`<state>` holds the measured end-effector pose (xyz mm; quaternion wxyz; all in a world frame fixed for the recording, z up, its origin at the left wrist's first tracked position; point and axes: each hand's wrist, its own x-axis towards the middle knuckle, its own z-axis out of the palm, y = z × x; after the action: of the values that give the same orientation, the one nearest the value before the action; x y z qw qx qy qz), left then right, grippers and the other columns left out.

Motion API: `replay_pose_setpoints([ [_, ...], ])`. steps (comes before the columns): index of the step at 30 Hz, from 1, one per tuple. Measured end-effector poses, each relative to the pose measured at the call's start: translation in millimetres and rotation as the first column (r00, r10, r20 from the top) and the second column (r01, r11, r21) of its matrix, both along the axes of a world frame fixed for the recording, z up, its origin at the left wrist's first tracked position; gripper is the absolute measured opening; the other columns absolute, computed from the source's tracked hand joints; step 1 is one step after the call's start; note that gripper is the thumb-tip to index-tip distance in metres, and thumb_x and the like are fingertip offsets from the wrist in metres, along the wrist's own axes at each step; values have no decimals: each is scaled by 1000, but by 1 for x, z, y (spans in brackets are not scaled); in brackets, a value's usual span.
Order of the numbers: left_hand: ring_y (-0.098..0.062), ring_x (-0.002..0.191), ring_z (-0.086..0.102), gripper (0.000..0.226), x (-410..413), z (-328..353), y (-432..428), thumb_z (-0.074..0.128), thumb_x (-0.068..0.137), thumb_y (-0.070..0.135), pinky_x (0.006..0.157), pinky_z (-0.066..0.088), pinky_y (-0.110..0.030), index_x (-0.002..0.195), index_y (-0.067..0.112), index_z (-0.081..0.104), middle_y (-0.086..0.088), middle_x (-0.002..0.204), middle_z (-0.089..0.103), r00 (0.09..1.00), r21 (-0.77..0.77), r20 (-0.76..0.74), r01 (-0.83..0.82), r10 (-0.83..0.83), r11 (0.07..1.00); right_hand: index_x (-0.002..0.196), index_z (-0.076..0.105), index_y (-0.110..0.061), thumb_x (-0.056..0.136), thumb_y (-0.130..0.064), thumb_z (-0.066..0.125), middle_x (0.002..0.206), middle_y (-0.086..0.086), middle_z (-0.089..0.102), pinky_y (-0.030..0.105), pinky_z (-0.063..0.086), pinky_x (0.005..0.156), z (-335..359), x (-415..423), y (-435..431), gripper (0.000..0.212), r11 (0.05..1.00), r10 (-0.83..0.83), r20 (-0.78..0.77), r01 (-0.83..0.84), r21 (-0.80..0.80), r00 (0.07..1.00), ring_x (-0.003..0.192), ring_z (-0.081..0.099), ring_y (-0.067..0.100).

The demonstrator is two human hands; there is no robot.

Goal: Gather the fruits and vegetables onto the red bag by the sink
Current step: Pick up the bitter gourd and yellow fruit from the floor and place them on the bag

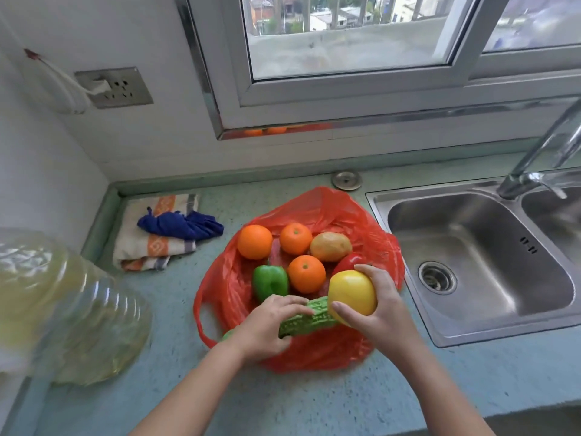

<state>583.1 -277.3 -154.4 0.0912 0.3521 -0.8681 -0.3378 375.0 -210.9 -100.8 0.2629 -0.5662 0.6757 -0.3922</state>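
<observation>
A red plastic bag [327, 209] lies flat on the counter left of the sink. On it sit three oranges [254, 241] [296, 238] [306, 273], a potato [330, 246], a green pepper [269, 281] and a red pepper [350, 261], partly hidden. My left hand [267, 325] grips a bumpy green bitter gourd [309, 317] lying across the bag's near part. My right hand [379, 306] holds a yellow pepper [352, 292] just above the gourd's right end.
A steel sink [478, 265] with a tap [534, 165] is at the right. A folded towel [138, 243] with a blue cloth [182, 226] lies at the back left. A large clear bottle of yellowish liquid [63, 306] stands at the near left. A window is behind.
</observation>
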Motion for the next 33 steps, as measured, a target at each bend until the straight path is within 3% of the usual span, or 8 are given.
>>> replay_pose_setpoints([
  [4,-16,118,41,58,-1,-8,-17,57,69,7,99,26,-17,124,28,53,4,132,45,1000,-25,-6,24,-24,999,120,47,-21,61,-44,73,110,-6,44,-3,29,76,-7,6,-12,69,999,-16,-13,17,31,1000,98,44,5],
  [8,-20,118,43,56,2,-16,-30,58,71,6,98,29,-20,124,23,53,-4,131,46,1000,-86,1,12,-12,996,122,45,-22,66,-34,79,111,-6,43,-3,29,74,-14,8,-22,66,998,-11,-37,13,63,999,100,43,6],
  [12,-24,119,44,57,3,-21,-37,59,71,1,97,33,-26,125,20,54,-8,131,49,1000,-171,10,18,-17,985,123,43,-24,68,-37,77,114,-6,42,5,33,73,-18,8,-29,66,995,-14,-56,19,99,998,101,43,8],
  [16,-28,109,54,61,3,-28,-41,67,59,-2,88,46,-36,117,18,61,-10,120,60,999,-295,31,49,-42,954,124,42,-24,68,-37,76,115,-5,41,19,35,80,-21,9,-36,66,992,-3,-62,11,125,998,101,44,10],
  [20,-20,105,53,67,4,-33,-40,75,53,7,77,51,-32,115,25,60,-2,118,63,997,-332,68,60,-39,941,125,42,-22,68,-37,76,116,-5,40,22,37,84,-23,9,-44,68,991,17,-92,-5,135,996,104,44,11],
  [24,-17,106,49,67,9,-33,-39,80,54,23,76,50,-31,117,27,59,1,121,61,997,-345,73,33,-9,938,125,42,-21,68,-36,77,115,-5,40,24,37,87,-24,8,-53,68,991,35,-105,-21,130,994,105,43,12],
  [28,-15,110,46,50,10,-21,-39,61,70,37,81,47,-33,118,24,59,2,123,59,995,-384,-1,-93,100,919,125,43,-18,68,-36,77,112,-4,38,29,39,91,-22,7,-65,69,993,64,-148,-48,107,987,107,42,15],
  [33,-16,108,45,42,9,-2,-45,47,78,32,79,49,-35,112,16,65,-1,116,64,969,-483,-75,-243,237,841,126,45,-16,66,-33,79,122,7,37,34,36,98,-17,2,-89,72,994,71,-229,-50,97,971,116,39,22],
])
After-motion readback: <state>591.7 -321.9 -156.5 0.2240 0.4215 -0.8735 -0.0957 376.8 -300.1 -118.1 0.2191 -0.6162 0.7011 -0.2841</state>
